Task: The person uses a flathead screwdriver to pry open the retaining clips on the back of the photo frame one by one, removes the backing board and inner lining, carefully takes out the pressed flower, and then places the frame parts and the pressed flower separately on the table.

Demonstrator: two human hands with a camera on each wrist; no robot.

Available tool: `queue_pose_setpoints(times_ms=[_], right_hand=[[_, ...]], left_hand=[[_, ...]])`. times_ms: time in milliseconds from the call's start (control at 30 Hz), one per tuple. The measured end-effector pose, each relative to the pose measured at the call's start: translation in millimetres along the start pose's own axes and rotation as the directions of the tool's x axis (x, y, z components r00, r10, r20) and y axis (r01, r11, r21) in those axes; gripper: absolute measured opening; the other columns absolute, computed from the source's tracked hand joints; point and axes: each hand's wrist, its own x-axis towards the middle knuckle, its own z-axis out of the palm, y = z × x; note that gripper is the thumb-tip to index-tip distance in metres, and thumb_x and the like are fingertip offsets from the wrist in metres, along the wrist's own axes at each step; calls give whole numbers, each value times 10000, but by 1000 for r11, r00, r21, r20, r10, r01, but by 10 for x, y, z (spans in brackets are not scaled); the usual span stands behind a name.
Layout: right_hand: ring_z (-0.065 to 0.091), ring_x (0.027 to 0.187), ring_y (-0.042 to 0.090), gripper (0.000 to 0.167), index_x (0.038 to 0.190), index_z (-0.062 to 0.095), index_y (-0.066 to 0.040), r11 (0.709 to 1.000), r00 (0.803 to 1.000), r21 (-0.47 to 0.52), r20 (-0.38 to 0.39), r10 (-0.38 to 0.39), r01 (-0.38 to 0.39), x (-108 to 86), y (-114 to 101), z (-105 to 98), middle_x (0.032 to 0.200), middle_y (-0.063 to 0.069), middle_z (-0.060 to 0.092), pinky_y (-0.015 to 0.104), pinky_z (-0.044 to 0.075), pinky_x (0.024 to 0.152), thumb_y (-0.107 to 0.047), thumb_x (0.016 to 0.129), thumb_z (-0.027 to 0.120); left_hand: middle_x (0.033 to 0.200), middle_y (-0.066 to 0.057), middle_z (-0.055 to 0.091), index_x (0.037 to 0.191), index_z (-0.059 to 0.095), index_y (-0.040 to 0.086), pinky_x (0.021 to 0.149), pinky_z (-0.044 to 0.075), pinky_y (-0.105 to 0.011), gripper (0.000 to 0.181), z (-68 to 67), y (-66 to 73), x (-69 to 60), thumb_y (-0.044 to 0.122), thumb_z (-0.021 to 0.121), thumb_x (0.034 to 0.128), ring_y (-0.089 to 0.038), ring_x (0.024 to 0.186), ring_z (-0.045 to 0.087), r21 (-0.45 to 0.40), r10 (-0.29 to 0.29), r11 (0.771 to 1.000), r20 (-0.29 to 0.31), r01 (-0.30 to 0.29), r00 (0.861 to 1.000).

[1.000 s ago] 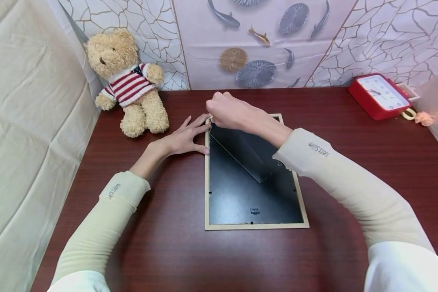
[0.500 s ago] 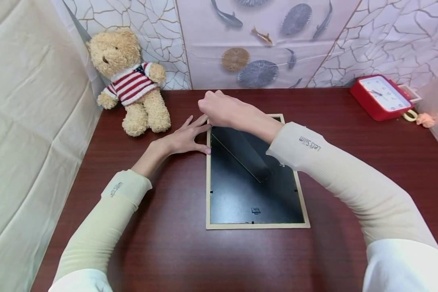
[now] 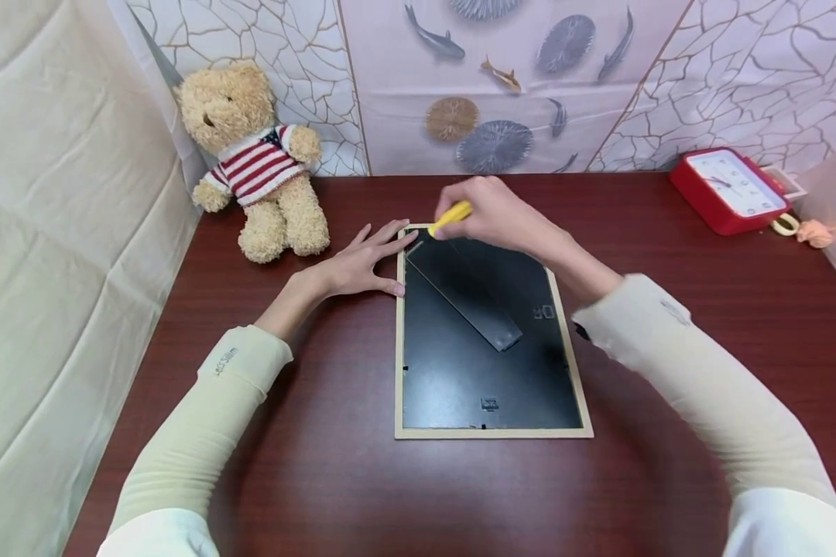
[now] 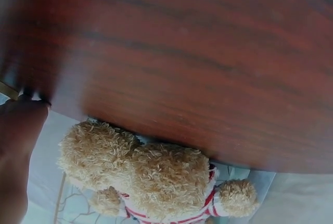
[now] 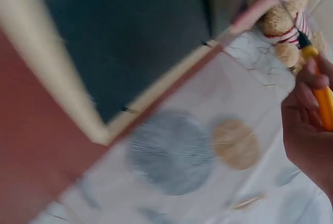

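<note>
A picture frame (image 3: 493, 434) with a pale rim lies back side up on the table, its black stand (image 3: 468, 303) slanting across the backing. At the frame's far left corner my left hand (image 3: 351, 267) rests with fingers spread, fingertips on the rim and backing. My right hand (image 3: 505, 219) grips a yellow-handled screwdriver (image 3: 453, 217) just above the frame's far edge. The right wrist view shows the yellow-orange handle (image 5: 323, 99) in the curled fingers of that hand (image 5: 307, 125) and a dark piece at its front end. Only part of my left hand (image 4: 18, 146) shows in the left wrist view.
A teddy bear (image 3: 254, 166) in a striped sweater leans at the back left. At the back right stands a red clock (image 3: 728, 189), with a small orange-pink item (image 3: 815, 233) beside it. Patterned cloth (image 3: 491, 100) hangs behind the table.
My right hand has moved right and turned, so the yellow handle now shows in its grip. The left hand stays at the corner, nearly still. The view has shifted slightly.
</note>
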Motion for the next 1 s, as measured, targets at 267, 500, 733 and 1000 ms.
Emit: queue_pose_setpoints(times_ms=[267,500,733,1000], right_hand=[[637,765,285,207,1157,815,-56,864,970,463,-32,240,-198,-860,332,19,837,118,703,294,512,641,-161,980,841],[683,749,223,200,1176,791,-83,790,954,570,-34,299,-227,-1345,335,0,834,39,726,285,567,635,-128,985,828],[613,729,241,160,1141,826,-117,749,946,612,-4,323,-253,-1597,248,155,915,23,746,329,516,608,-140,983,818],[542,623,197,252,1219,828,-42,720,956,650,36,293,-245,-1684,150,470,752,64,644,321,497,600,-136,985,830]], left_hand=[[1867,14,-40,1783,94,348,1350,-115,-596,1084,88,-51,-99,634,751,971,-187,1722,-78,-31,6,999,-28,-7,1000],[1844,55,-166,1754,-93,403,1344,-92,-635,1120,171,99,-110,702,676,997,-98,1701,-110,-91,-35,995,-7,34,999],[1842,36,-173,1747,-193,273,1351,-110,-592,1190,334,467,-432,723,630,1014,-179,1709,-122,-96,-73,993,20,74,997],[1847,-138,-127,1762,-101,96,1338,-125,-625,1279,474,936,-990,701,704,974,-316,1712,-150,-83,-43,995,82,50,996]])
